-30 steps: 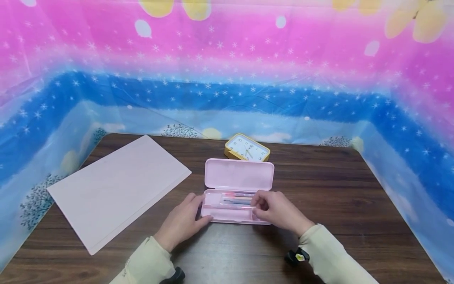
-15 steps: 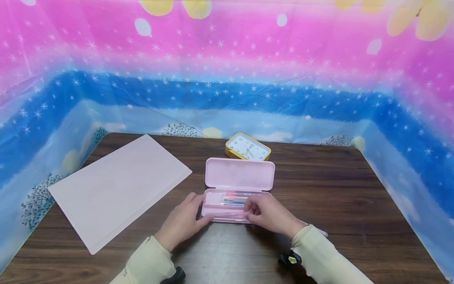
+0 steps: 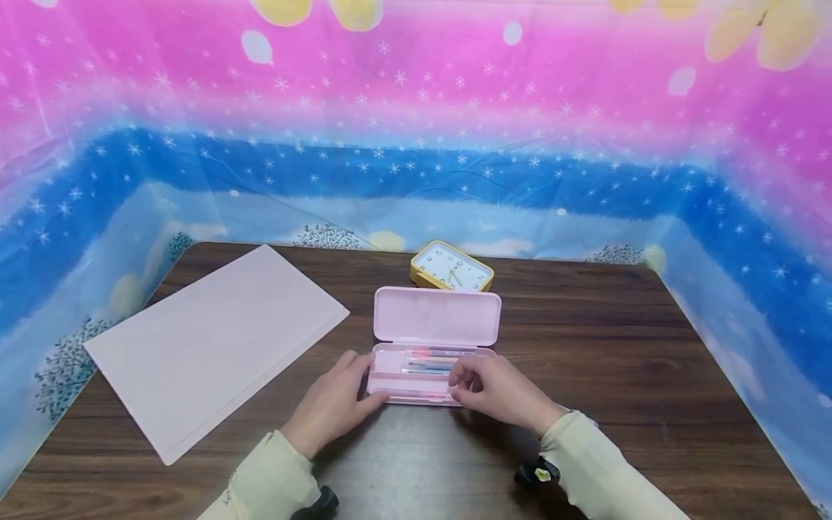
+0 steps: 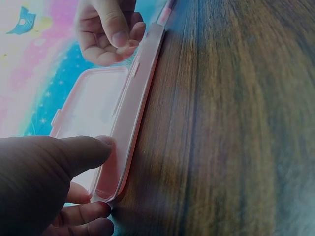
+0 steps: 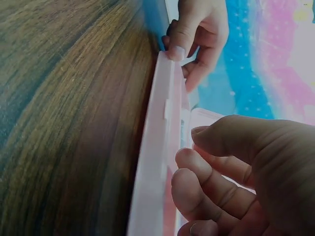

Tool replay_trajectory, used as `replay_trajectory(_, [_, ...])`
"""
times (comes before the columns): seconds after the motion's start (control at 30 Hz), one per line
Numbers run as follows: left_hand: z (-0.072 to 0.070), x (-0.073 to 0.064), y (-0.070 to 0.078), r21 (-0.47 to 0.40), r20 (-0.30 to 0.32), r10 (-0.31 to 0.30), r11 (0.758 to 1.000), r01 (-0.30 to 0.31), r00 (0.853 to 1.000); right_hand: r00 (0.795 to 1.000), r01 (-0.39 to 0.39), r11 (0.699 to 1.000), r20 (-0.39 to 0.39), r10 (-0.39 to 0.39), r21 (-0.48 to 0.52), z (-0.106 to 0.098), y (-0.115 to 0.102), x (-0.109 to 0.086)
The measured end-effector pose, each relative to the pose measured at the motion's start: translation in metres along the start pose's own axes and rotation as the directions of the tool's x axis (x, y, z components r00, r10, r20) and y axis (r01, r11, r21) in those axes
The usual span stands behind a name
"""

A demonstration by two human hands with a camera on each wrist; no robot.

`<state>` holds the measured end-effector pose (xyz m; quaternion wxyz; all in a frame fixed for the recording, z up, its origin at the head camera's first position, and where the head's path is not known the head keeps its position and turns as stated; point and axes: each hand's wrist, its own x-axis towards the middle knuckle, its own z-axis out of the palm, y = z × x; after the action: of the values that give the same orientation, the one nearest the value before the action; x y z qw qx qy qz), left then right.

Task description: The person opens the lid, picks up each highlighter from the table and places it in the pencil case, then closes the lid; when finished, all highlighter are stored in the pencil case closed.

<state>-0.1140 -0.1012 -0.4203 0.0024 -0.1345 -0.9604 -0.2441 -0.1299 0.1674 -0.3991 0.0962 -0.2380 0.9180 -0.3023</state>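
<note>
An open pink pencil case [image 3: 437, 315] stands mid-table, its lid raised at the back. Several pens [image 3: 432, 366] lie in its rear compartment, and a slim pinkish pen [image 3: 416, 394] lies along the front compartment. My left hand [image 3: 334, 404] holds the case's left end, thumb over the front rim and fingers round the side. Above the right end, my right hand [image 3: 497, 390] has loosely bent fingers; in the right wrist view the thumb [image 5: 221, 135] stands apart from the lower fingertips, with nothing visible between them.
A yellow-framed clock [image 3: 451, 267] lies tilted behind the case. On the left lies a large pale pink folder-like sheet [image 3: 217, 350]. Past the case's right end, a pen [image 4: 166, 14] shows in the left wrist view. Patterned cloth [image 3: 416, 173] surrounds the dark wooden table [image 3: 650, 375].
My right hand has moved slightly left and lowered the pinkish pen from over the case into the front compartment, then let it go. My left hand has stayed at the case's left end.
</note>
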Motion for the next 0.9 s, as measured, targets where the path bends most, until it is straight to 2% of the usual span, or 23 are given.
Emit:
replay_trajectory(0.27, [0.0, 0.001, 0.0, -0.002, 0.006, 0.003, 1.0, -0.003, 1.0, 0.999, -0.018, 0.999, -0.034, 0.019, 0.047, -0.018, -0.001, -0.013])
replay_trajectory(0.5, [0.0, 0.001, 0.001, -0.002, 0.001, 0.003, 1.0, -0.003, 1.0, 0.992, -0.055, 0.997, -0.108, 0.06, 0.05, -0.042, 0.002, -0.033])
replay_trajectory(0.8, [0.001, 0.001, 0.0, -0.001, -0.008, 0.011, 1.0, -0.011, 1.0, 0.968, -0.101, 0.995, -0.228, 0.102, 0.015, -0.067, 0.029, -0.072])
replay_trajectory(0.9, [0.001, 0.001, 0.0, -0.005, -0.003, 0.006, 1.0, -0.006, 1.0, 0.958, -0.152, 0.988, -0.247, 0.148, 0.0, -0.074, 0.04, -0.088])
